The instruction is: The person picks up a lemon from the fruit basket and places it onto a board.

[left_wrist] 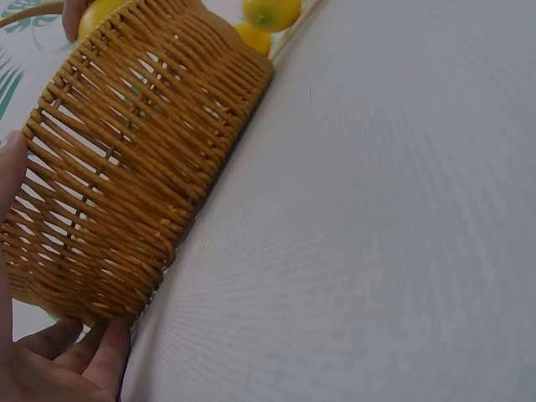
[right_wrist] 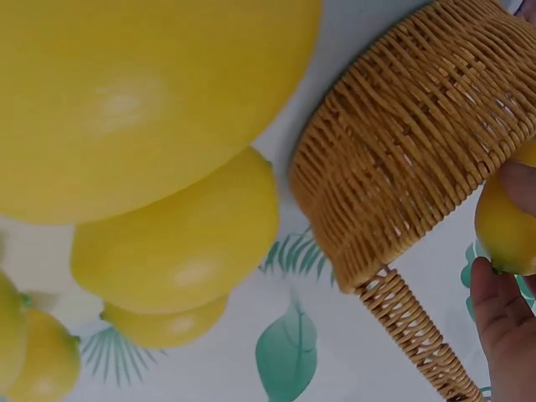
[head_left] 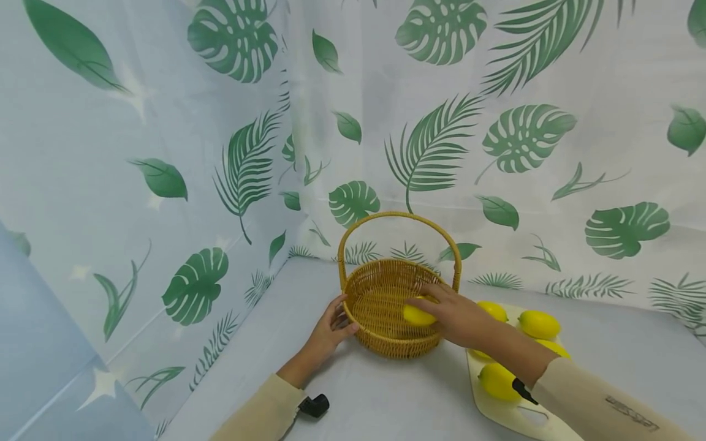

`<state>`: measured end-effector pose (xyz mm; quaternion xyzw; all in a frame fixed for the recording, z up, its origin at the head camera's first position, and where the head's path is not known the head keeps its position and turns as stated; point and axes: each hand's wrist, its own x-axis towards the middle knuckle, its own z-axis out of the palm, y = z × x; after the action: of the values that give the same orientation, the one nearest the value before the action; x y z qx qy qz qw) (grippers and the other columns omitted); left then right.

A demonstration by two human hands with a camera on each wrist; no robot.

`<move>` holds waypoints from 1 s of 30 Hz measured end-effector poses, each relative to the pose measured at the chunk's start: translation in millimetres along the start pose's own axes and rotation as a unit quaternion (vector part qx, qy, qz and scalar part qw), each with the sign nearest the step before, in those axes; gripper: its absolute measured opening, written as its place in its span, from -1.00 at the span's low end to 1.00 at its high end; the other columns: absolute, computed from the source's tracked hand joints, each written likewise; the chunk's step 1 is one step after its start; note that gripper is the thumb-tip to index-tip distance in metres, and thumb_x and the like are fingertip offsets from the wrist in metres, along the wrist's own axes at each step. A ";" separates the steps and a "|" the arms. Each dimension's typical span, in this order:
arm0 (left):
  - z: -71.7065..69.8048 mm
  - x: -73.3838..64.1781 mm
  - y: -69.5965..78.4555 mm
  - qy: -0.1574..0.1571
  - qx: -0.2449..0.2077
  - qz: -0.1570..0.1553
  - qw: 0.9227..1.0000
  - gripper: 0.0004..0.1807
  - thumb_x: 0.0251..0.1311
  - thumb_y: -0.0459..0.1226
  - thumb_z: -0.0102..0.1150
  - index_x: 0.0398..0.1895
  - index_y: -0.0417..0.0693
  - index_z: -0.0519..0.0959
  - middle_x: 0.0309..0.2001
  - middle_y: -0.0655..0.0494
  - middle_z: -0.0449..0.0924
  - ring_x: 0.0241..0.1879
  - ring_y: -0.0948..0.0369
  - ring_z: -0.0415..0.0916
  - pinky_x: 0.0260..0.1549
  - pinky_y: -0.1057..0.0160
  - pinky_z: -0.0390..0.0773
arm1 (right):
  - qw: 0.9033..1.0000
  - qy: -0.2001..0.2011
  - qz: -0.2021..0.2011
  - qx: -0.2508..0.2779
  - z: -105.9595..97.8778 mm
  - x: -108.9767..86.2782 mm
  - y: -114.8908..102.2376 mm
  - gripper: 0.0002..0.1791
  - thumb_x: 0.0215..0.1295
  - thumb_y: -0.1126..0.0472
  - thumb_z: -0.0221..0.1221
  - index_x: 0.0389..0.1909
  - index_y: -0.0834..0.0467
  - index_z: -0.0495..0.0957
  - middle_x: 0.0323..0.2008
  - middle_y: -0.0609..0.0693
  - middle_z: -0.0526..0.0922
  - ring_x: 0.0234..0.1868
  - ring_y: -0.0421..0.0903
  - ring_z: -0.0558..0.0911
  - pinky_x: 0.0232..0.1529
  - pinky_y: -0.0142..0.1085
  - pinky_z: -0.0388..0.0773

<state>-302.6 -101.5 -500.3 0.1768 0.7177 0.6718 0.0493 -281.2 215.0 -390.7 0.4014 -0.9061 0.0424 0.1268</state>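
A lemon (head_left: 417, 313) is gripped between the thumb and fingers of my right hand (head_left: 462, 313), over the opening of a round wicker basket (head_left: 401, 348). Looking down into the basket from the head view, I see a bare woven bottom (head_left: 380, 312). My left hand (head_left: 326, 334) holds the basket's near left side, its fingers and thumb spread around the wall. The left wrist view shows those fingers (left_wrist: 105, 360) against the lower wickerwork. In the right wrist view the held lemon (right_wrist: 507, 222) shows just above the rim, partly covered by fingers.
Right of the basket lies a cream board (head_left: 478, 398) with a handle slot, bearing several lemons (head_left: 539, 324); my right forearm crosses above it. The basket's tall arched handle (head_left: 399, 214) stands upright. Leaf-printed curtains (head_left: 353, 79) rise behind and to the left of the table (head_left: 375, 404).
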 end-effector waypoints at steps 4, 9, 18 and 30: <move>1.2 -3.5 7.0 -0.002 -0.001 -0.004 1.000 -0.11 0.24 -0.22 0.31 0.54 0.07 0.02 0.46 -0.22 0.03 0.38 -0.10 0.12 0.22 -0.06 0.33 | 0.999 0.031 -0.018 -0.013 -1.1 -10.5 5.5 -0.21 0.09 0.48 0.30 0.32 -0.14 0.41 0.21 0.10 0.38 0.18 0.08 0.42 0.02 -0.05 0.56; 1.4 -4.4 8.7 0.002 -0.002 0.003 1.000 -0.13 0.25 -0.24 0.29 0.54 0.04 0.03 0.46 -0.22 0.03 0.38 -0.12 0.12 0.23 -0.07 0.31 | 0.998 0.054 -0.026 -0.013 -3.2 -22.1 10.5 -0.18 0.01 0.40 0.43 0.32 -0.14 0.40 0.19 0.06 0.37 0.16 0.08 0.42 -0.01 -0.06 0.57; 2.1 -4.5 9.3 -0.001 -0.003 0.000 1.000 -0.12 0.25 -0.24 0.30 0.54 0.05 0.03 0.47 -0.19 0.03 0.38 -0.10 0.12 0.24 -0.06 0.30 | 0.998 0.054 0.004 -0.024 -8.7 -48.5 15.9 -0.13 -0.07 0.34 0.50 0.30 -0.16 0.40 0.17 0.03 0.39 0.10 0.01 0.44 -0.07 -0.14 0.60; 1.6 -0.8 3.8 0.008 0.003 0.002 1.000 -0.15 0.27 -0.28 0.27 0.54 0.08 0.03 0.47 -0.22 0.02 0.38 -0.09 0.13 0.25 -0.07 0.28 | 0.995 0.086 0.017 -0.045 -7.5 -89.3 21.2 -0.12 -0.23 0.33 0.56 0.24 -0.10 0.48 0.04 0.04 0.47 -0.04 -0.01 0.51 -0.17 -0.13 0.62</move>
<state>-300.6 -100.1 -496.8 0.1731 0.7197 0.6711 0.0413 -237.7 294.6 -406.5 0.3745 -0.8997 0.0375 0.2212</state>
